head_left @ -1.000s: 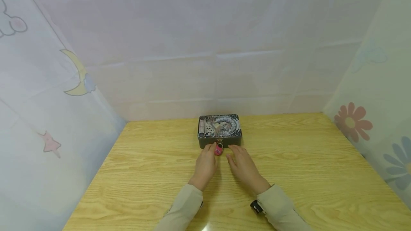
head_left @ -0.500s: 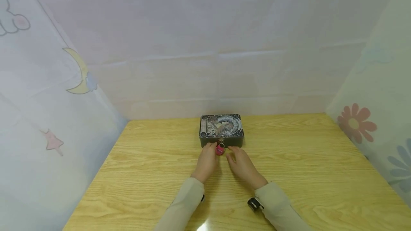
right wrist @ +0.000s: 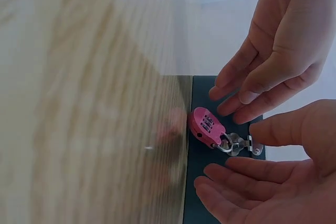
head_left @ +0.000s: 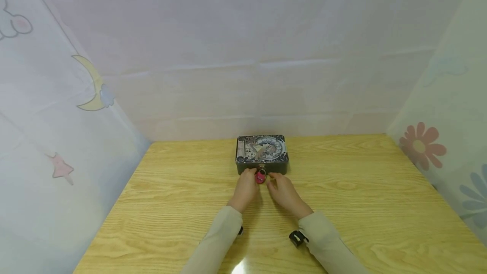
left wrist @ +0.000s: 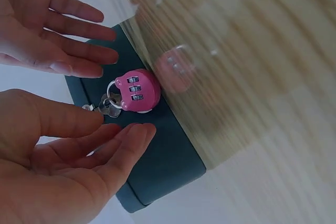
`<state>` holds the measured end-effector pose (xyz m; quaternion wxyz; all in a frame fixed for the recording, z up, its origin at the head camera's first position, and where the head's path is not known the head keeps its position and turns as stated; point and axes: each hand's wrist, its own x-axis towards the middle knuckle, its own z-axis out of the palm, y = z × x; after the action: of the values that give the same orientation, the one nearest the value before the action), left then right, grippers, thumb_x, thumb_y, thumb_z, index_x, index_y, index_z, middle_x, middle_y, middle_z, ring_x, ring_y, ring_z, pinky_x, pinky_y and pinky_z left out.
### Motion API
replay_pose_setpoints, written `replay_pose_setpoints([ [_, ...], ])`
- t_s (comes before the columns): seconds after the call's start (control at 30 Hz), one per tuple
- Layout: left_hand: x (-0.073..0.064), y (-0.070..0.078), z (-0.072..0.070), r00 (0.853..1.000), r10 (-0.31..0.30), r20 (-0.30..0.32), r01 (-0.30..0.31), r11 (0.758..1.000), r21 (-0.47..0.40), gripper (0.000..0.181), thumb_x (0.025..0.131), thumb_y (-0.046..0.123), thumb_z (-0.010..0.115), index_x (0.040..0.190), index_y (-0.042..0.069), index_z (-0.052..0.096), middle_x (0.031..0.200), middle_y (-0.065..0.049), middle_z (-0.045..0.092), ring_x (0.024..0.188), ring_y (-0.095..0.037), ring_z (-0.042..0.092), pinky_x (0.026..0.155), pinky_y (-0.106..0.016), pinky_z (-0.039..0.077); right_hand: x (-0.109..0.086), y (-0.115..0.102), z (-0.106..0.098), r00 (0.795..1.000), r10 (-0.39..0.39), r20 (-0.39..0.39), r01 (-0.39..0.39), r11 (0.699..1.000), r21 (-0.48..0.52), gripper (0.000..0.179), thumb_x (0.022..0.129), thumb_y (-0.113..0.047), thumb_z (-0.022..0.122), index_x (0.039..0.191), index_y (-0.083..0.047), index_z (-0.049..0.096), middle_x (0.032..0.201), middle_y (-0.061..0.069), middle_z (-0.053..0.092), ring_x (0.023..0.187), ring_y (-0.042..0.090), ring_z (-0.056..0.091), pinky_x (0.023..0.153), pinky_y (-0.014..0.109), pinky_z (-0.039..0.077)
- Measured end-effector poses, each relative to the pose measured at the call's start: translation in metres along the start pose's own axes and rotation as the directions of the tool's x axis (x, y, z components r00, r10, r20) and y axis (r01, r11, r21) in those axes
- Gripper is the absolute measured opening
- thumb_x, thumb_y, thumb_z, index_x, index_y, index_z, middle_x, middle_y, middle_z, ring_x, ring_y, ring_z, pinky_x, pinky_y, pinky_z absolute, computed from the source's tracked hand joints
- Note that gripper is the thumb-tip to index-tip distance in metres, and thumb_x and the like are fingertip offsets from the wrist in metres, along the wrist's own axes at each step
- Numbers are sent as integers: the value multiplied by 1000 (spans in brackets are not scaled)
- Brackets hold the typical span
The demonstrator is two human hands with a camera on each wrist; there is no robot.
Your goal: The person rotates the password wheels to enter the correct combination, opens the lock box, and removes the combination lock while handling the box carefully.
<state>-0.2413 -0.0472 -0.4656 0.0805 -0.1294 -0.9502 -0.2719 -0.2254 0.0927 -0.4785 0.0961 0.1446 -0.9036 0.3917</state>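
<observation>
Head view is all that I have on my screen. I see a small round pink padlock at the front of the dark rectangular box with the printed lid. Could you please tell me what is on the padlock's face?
Observer: The left wrist view shows three number dials in a row on the small round pink padlock.
Operator: Thank you. From here the left hand seems to touch the padlock. Is it so?
Observer: No, the right wrist view shows a gap between them.
Operator: And does the right hand hold something?
Observer: No, in the left wrist view its fingers are stretched out and hold nothing.
</observation>
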Motion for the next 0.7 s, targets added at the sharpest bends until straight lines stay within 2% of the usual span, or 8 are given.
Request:
replay_pose_setpoints([
  [0.23, 2, -3, 2, 1000, -25, 0, 25, 998, -56, 30, 80, -14, 57, 109, -14, 61, 96, -26, 65, 91, -38, 64, 82, -45, 53, 6, 3, 5, 999, 43, 16, -44, 996, 81, 30, 90, -1, 58, 112, 19, 57, 109, 34, 61, 97, 44, 63, 83, 51, 52],
  [0.47, 3, -7, 6, 997, -59, 56, 66, 989, -132, 31, 83, -14, 56, 114, -14, 60, 104, -27, 65, 96, -36, 65, 79, -41, 55, 11, 8, 10, 989, 131, 70, -140, 978, 155, 32, 91, 0, 56, 116, 20, 55, 107, 32, 63, 98, 40, 63, 83, 47, 54],
  [0.7, 1, -5, 4, 997, -38, 62, 46, 988, -144, 27, 85, -12, 54, 111, -14, 60, 102, -27, 66, 94, -36, 66, 77, -41, 56, 12, 7, 12, 985, 142, 96, -158, 969, 189, 32, 91, 2, 55, 116, 21, 54, 105, 30, 64, 97, 39, 63, 82, 46, 54],
])
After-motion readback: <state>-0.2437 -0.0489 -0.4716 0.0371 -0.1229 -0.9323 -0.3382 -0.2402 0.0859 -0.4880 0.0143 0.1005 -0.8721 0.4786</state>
